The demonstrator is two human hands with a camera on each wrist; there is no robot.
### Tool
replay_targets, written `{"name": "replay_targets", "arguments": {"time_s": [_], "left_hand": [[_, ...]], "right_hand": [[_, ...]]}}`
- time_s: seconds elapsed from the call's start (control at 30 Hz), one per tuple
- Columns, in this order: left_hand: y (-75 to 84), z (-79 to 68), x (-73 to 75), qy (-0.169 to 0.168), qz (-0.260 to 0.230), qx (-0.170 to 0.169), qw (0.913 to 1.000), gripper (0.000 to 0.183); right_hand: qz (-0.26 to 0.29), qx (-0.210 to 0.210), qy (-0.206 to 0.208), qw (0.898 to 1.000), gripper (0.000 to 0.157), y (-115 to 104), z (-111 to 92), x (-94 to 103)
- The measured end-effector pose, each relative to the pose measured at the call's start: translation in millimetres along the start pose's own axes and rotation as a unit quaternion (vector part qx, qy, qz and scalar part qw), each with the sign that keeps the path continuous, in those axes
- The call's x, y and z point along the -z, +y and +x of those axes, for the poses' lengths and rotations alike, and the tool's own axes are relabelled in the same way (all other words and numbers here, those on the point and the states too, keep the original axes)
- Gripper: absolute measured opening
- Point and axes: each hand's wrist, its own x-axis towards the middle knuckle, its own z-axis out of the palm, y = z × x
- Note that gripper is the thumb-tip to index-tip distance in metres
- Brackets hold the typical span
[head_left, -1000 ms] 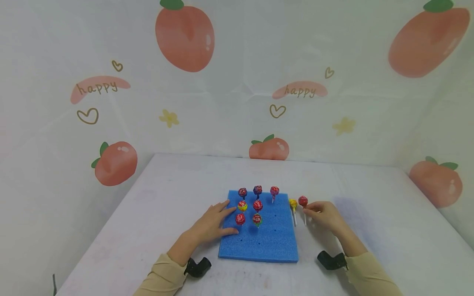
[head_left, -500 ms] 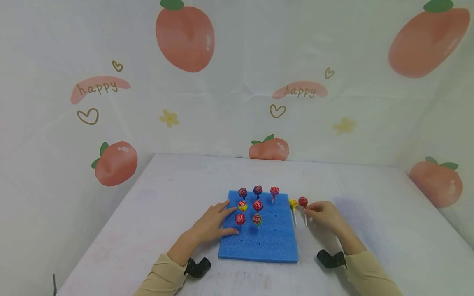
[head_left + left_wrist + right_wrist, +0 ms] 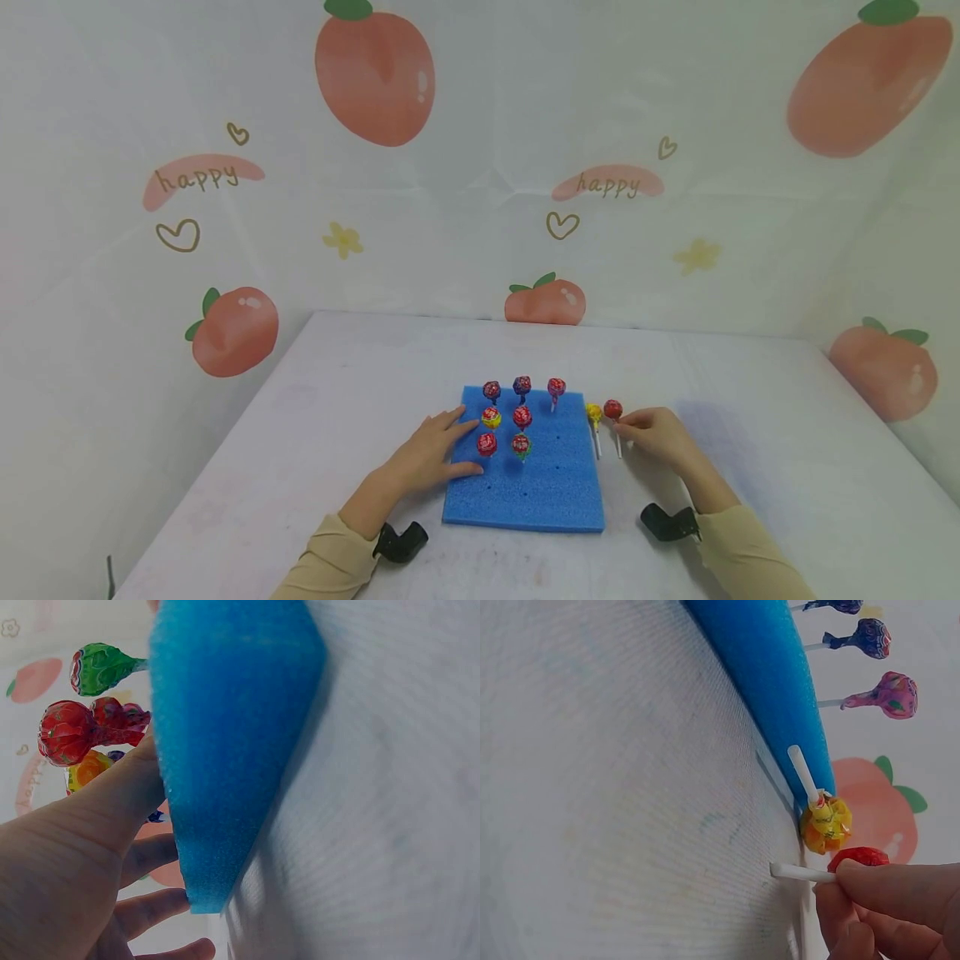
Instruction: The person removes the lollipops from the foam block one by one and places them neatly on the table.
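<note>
Seven lollipops [image 3: 522,417] in foam [image 3: 558,496], left hand [image 3: 426,452] spread there; right hand [image 3: 660,435] pinching red lollipop [image 3: 612,409]; yellow lollipop [image 3: 594,412] between, maybe touching foam

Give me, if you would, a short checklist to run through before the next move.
1. Red lollipop pinched by the right hand: ok.
2. Left hand touching the blue foam board: ok, at its left edge.
3. Unfilled holes in the board: ok, several show.
4. Seven lollipops standing in the board: ok.
5. Yellow lollipop in the board: not ok, it is beside it.
6. Red lollipop's stick clear of the table: cannot tell.
</note>
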Motion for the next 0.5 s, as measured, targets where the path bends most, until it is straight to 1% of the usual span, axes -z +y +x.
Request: {"name": "replay_targets", "arguments": {"time_s": [0.23, 0.5], "left_hand": [[0.7, -1.6, 0.7, -0.002, 0.005, -0.004, 1.0, 0.069], [1.8, -1.1, 2.5, -0.004, -0.007, -0.003, 1.0, 0.069]], "right_hand": [[-0.002, -0.001, -0.007, 1.0, 0.031, -1.0, -0.4, 0.5], [-0.008, -0.004, -0.013, 1.0, 0.031, -0.4, 1.1, 0.3]]}}
